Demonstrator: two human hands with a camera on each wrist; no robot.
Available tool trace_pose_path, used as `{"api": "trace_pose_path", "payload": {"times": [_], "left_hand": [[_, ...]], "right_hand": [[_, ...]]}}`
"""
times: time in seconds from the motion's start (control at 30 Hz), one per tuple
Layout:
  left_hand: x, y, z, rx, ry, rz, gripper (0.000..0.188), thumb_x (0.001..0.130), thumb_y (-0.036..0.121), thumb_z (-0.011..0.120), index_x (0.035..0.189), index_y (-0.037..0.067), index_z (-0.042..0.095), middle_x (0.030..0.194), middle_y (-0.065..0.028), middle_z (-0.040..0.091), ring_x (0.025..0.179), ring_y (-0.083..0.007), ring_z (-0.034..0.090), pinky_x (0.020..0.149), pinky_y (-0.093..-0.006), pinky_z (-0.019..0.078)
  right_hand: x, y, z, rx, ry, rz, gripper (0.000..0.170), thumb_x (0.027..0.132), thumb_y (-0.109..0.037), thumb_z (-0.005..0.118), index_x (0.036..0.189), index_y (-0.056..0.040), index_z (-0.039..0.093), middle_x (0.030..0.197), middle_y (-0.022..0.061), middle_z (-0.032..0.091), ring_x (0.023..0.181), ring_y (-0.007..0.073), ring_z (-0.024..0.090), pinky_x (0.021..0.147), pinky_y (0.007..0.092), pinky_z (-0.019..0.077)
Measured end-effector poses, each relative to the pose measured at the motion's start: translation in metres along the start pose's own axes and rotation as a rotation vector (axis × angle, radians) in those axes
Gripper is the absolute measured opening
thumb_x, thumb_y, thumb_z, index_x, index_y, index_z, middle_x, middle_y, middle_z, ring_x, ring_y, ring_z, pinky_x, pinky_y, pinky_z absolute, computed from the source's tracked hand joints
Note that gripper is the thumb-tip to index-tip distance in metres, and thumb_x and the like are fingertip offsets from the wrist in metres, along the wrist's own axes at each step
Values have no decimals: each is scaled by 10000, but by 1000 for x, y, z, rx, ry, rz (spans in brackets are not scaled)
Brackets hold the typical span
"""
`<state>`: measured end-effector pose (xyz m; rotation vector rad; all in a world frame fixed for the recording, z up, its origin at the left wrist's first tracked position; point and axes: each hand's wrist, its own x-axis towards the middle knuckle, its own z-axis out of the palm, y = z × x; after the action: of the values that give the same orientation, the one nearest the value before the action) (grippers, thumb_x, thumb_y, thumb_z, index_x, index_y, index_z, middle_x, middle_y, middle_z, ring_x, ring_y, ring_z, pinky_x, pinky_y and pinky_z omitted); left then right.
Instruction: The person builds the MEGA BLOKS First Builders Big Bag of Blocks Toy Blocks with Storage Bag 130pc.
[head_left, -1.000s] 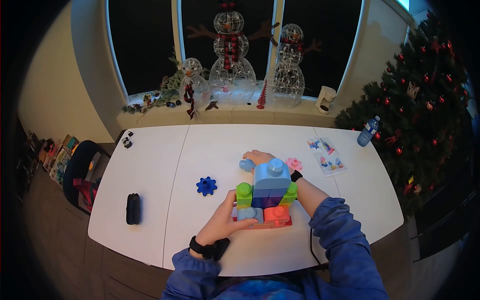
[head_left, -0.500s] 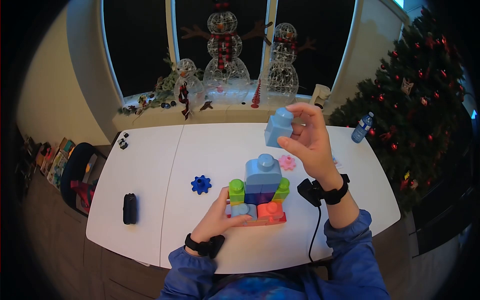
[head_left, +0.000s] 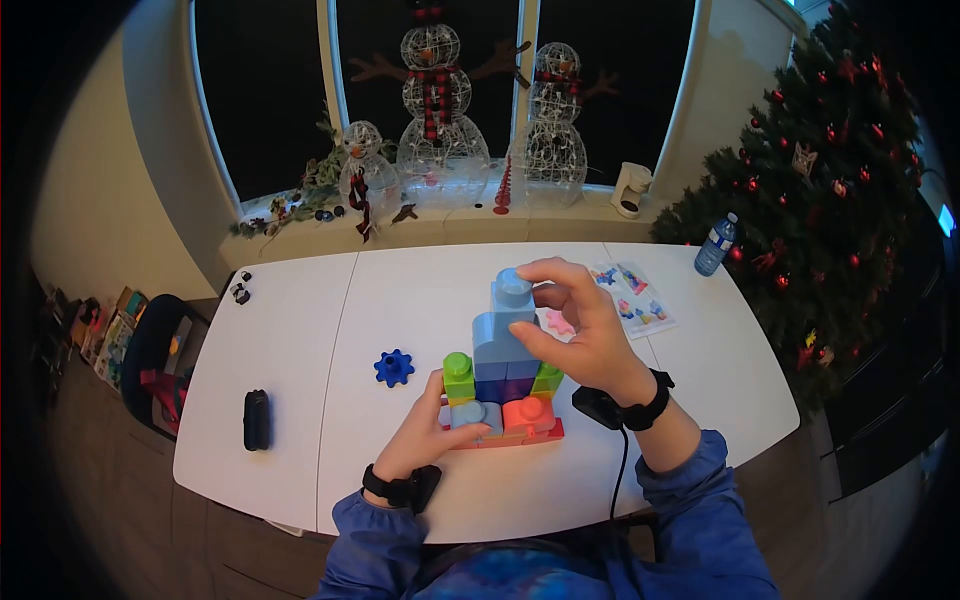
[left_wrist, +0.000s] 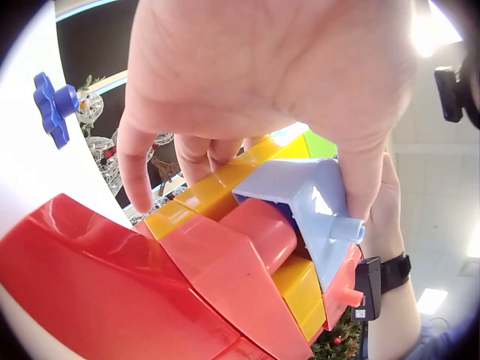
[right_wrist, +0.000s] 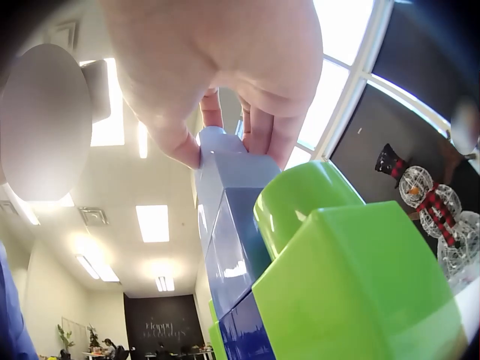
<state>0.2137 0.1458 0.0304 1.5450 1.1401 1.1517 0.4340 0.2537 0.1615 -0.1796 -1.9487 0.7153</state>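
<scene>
A built stack of toy building blocks stands on the table in front of me, with a red base (head_left: 556, 430), green blocks (head_left: 458, 378) at the sides and a light-blue arched block (head_left: 492, 345) high in the middle. My left hand (head_left: 416, 440) grips its lower left side, thumb along the front by a grey-blue block (head_left: 475, 413). On top, my right hand (head_left: 597, 335) pinches a small light-blue block (head_left: 508, 296) between thumb and fingers, right at the arched block. In the left wrist view the left fingers reach behind yellow blocks (left_wrist: 202, 195).
A dark-blue gear (head_left: 394, 368) lies left of the stack, a pink gear (head_left: 559, 322) behind the right hand. Further right are a printed sheet (head_left: 655, 318) and a water bottle (head_left: 716, 246). A black case (head_left: 257, 420) lies at the left. A cable (head_left: 617, 490) hangs from the right wrist.
My right hand picked up the light-blue block from behind the stack, lifted it, then brought it left and down onto the stack's top. The left hand kept its hold on the stack.
</scene>
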Motion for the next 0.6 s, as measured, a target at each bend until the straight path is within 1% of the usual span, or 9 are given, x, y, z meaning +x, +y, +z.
{"api": "trace_pose_path", "payload": {"times": [0.03,0.13,0.23,0.27,0.37,0.4,0.5,0.6], "left_hand": [[0,-1,0,4,-3,3,779,861,229,878,1453,51,405,1362,-136,593,1242,-251,603,1031,-415,533],[1,1,-3,14,-10,1,778,864,228,875,1459,53,405,1365,-140,592,1243,-246,606,1042,-416,525],[5,5,-3,2,-4,-9,784,866,228,874,1470,55,405,1373,-144,590,1251,-245,606,1053,-420,517],[7,1,-3,1,-1,1,788,866,228,874,1475,56,404,1379,-146,588,1256,-247,605,1059,-423,512],[13,-9,-5,44,5,42,804,857,227,878,1487,58,408,1390,-144,589,1267,-259,607,1076,-432,499],[13,-10,-5,65,9,56,810,852,226,880,1490,58,410,1392,-141,591,1270,-264,609,1081,-435,495],[10,-6,-18,181,-16,77,797,847,216,870,1489,53,427,1397,-130,606,1286,-274,604,1092,-441,482],[13,-14,-56,201,260,102,680,846,229,859,1416,40,541,1289,-150,678,1202,-302,654,1013,-421,528]], "right_hand": [[-2,-2,-1,-9,-2,16,517,895,-42,790,1369,-74,583,1244,117,669,1024,212,726,954,364,588],[-13,-14,-13,-47,-30,172,527,897,-75,805,1380,-77,593,1270,115,674,1020,221,736,942,363,581],[-41,-5,-21,-159,-10,314,510,907,-98,804,1375,-71,603,1285,113,677,1033,228,739,932,356,572],[-51,1,-19,-156,1,322,442,925,-102,786,1333,-52,624,1257,111,702,1033,230,740,928,351,570],[-72,16,-12,-257,-60,264,398,928,-95,781,1294,-28,639,1187,115,729,1040,239,737,926,346,569],[-77,19,-7,-205,-24,288,332,939,-73,769,1239,-8,644,1141,120,741,1052,234,730,934,340,571],[-86,33,2,-74,52,322,281,959,-53,745,1212,0,635,1159,125,736,1064,218,721,945,341,572],[-88,36,6,-40,83,319,242,980,-46,720,1197,1,624,1181,123,731,1069,204,714,955,345,571]]}}
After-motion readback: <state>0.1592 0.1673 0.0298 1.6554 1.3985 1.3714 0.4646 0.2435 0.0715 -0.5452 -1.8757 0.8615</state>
